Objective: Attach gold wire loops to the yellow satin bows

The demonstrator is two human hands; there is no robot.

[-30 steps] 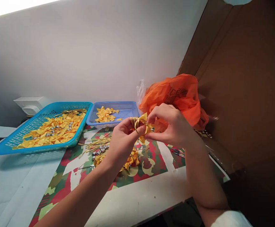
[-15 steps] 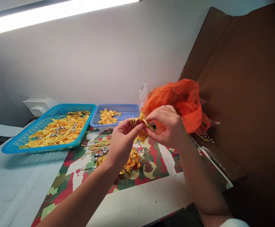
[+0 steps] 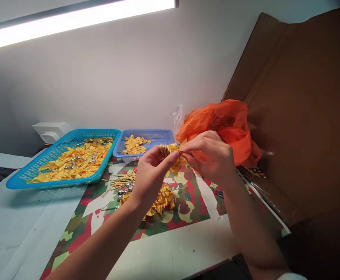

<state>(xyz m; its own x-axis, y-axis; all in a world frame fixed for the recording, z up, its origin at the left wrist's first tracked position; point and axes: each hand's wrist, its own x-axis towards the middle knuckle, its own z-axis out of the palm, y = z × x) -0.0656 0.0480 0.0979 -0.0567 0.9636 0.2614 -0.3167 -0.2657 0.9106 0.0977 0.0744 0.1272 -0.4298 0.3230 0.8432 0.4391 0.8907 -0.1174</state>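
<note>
1. A yellow satin ribbon bow (image 3: 175,168) is held up between the two hands, above the counter.
2. The left hand (image 3: 150,173) pinches the bow between thumb and fingers; a bunch of gold cord loops (image 3: 164,151) sits at those fingers.
3. The right hand (image 3: 212,157) holds the bow's other side in a narrow pinch; the exact fingertip contact is too small to tell.
4. Beneath the hands, a patterned sheet (image 3: 199,208) covers part of the white counter (image 3: 164,252). On it lie a pile of yellow bows (image 3: 164,199), silver bells (image 3: 125,190) and straight gold cords (image 3: 121,179).
5. Farther back, a small periwinkle basket (image 3: 159,142) contains more bows.
6. Beside it, to the left, a larger turquoise basket (image 3: 23,174) carries bows, bells and gold cords.
7. An orange plastic bag (image 3: 235,130) sits crumpled behind the right hand, near a brown cardboard panel (image 3: 301,116).
8. A lit tube light (image 3: 79,21) crosses the wall above.
</note>
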